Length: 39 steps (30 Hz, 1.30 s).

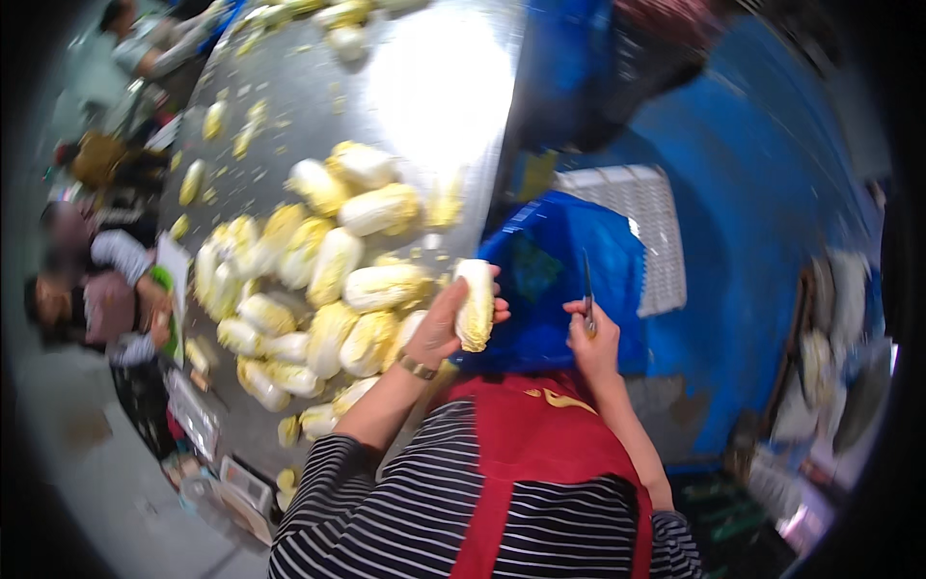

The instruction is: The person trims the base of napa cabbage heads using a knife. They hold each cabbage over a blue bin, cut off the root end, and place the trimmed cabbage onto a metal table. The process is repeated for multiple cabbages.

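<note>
A small trimmed napa cabbage (474,304) is gripped in my left hand (443,318), its white end pointing away from me. My right hand (595,340) holds a knife (587,279) with the narrow blade pointing away from my body, apart from the cabbage. Below and between both hands, a blue plastic bag (571,224) hangs open with green scraps (534,269) in it. Left of my left hand, several pale yellow napa cabbages (383,286) are heaped on a metal table (289,137).
A white basket (662,231) stands behind the bag on the blue floor (752,181). Loose leaves (249,130) litter the table. Across it, a person (119,297) works by a green-and-white board (170,304). A scale (246,483) sits at lower left; sacks (817,369) lie right.
</note>
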{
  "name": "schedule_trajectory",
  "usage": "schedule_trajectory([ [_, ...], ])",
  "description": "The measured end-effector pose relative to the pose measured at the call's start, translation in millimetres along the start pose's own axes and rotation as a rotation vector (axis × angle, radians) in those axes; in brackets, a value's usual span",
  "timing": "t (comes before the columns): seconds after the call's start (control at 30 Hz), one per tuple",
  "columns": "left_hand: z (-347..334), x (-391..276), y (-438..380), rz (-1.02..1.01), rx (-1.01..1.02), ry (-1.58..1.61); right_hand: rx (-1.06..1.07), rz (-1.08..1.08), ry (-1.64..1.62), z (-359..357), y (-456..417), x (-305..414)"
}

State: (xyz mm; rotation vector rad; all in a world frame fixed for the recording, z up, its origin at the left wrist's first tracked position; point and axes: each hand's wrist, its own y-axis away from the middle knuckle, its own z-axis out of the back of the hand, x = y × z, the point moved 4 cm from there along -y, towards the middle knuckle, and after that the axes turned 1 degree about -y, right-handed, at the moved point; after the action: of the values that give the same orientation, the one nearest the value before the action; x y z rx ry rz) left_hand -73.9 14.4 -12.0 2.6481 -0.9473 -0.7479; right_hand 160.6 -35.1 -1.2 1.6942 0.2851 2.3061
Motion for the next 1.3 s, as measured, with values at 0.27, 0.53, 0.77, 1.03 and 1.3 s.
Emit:
schedule_trajectory([
  [0.27,103.0,-174.3,154.4,-0.507,-0.859,-0.843,0.069,-0.235,0.066,11.0,5.2,-44.3],
  [0.53,266.5,-258.1,368.8,-0.201,-2.079,-1.558,0.111,0.039,0.280,-3.9,-9.1,-37.5],
  [0.77,162.0,-190.5,226.8,-0.059,-1.010,-1.424,0.089,0.032,0.280,-3.3,-10.0,-26.4],
  [1.03,151.2,-137.6,169.6,-0.029,-0.801,-1.478,0.196,-0.102,0.291,-18.5,-6.3,-13.5],
  [1.3,138.1,-183.5,228.0,-0.274,-1.099,-1.200,0.191,-0.192,0.062,-13.4,3.7,-7.4],
])
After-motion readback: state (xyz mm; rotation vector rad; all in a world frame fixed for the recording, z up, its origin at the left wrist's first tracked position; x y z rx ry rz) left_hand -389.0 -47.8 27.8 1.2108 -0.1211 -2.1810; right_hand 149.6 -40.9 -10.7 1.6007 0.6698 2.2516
